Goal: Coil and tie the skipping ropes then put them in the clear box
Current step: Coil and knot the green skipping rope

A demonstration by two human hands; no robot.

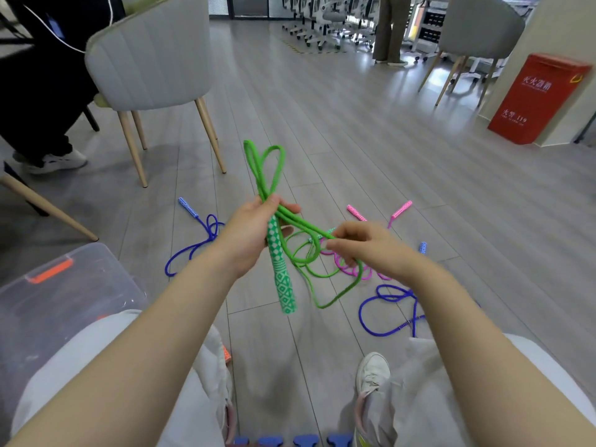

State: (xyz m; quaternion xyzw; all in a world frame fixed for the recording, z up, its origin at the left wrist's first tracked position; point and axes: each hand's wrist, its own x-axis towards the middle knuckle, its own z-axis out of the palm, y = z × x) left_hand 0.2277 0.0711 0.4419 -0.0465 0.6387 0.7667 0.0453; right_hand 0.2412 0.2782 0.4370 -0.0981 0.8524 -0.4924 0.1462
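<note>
The left hand (250,235) gripped the green rope (265,169) together with its patterned handle (281,272), loops standing above the fist. The right hand (361,245) pinched a strand of the same rope. Open grey plank floor (354,130) lay ahead, bounded by a grey chair (151,56) at left and a red cabinet (538,98) at right. The clear box (64,285) stood at lower left; blue rope (387,308) and pink rope (354,269) lay on the floor.

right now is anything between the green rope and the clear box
Nothing visible blocks the way. The green rope is held up in the left hand and right hand, and the clear box sits lower left with its lid on, which would need opening.
</note>
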